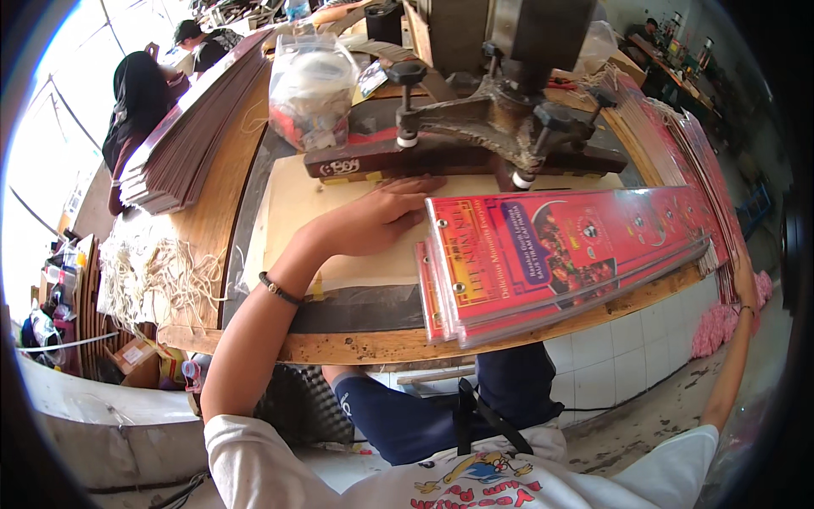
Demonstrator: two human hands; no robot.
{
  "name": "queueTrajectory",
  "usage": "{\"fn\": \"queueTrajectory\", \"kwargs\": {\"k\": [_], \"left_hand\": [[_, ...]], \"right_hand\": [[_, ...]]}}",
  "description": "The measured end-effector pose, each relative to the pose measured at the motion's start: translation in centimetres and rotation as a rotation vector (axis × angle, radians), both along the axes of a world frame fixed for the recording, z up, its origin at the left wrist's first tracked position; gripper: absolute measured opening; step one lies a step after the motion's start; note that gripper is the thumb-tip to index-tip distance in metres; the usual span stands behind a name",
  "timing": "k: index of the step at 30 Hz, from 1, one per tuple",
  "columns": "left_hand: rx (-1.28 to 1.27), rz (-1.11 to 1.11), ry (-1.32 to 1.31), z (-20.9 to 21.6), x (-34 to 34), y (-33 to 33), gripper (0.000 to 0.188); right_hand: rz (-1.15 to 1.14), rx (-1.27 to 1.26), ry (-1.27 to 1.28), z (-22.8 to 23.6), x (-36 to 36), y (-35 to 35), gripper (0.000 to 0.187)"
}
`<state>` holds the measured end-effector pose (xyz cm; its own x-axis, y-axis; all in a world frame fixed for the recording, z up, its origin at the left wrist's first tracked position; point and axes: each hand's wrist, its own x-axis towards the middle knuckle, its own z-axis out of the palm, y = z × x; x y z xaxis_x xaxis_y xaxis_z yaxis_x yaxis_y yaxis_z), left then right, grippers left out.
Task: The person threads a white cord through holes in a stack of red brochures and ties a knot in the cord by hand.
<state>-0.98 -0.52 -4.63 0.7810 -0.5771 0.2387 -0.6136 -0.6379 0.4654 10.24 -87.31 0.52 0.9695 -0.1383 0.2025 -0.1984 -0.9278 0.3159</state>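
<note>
My left hand (pixel 377 222) lies on a pale board (pixel 292 199) on the work table, fingers stretched toward the dark bar (pixel 458 157) of a press. Its fingertips are close to the bar, and nothing shows in its grip. Just right of it is a stack of glossy red printed sheets (pixel 585 246) with metal eyelets along the left end, sticking out over the front edge. At the far right my right hand (pixel 744 276) touches the edge of another pile of red sheets (pixel 699 170). Its fingers are small and partly hidden, so the grip is unclear.
A heavy press head (pixel 509 110) with black knobs stands over the table. A tall sheet stack (pixel 195 136) and loose white cords (pixel 165 271) lie left; a filled clear bag (pixel 312 89) stands behind. Pink cords (pixel 721 327) hang right. Other people sit in the back left and back right.
</note>
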Motion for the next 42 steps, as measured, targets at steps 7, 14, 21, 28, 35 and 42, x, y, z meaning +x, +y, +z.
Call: {"fn": "queueTrajectory", "kwargs": {"k": [7, 14, 21, 28, 35, 42], "left_hand": [[0.012, -0.033, -0.052, -1.1, 0.6, 0.7, 0.032], [-0.062, -0.016, -0.105, -0.8, 0.4, 0.8, 0.033], [0.043, 0.099, -0.251, 0.7, 0.7, -0.9, 0.023], [-0.076, 0.191, -0.658, 1.3, 0.0, -0.2, 0.011], [0.030, 0.366, -1.068, 3.0, 0.7, 3.4, 0.008], [-0.024, 0.288, -0.833, 1.7, 0.9, 1.1, 0.014]], "right_hand": [[0.068, -0.154, -0.097, -0.5, -0.9, 1.9, 0.048], [0.480, 0.050, -0.351, 1.8, 1.6, 12.0, 0.039], [1.288, 0.201, -0.478, 3.0, -8.8, 40.3, 0.026], [2.106, 0.964, 0.149, -3.4, -21.3, 60.9, 0.018], [2.042, 0.786, 0.077, -2.9, -22.4, 69.1, 0.031], [1.939, 0.379, 0.213, 1.4, -20.0, 64.2, 0.034]]}}
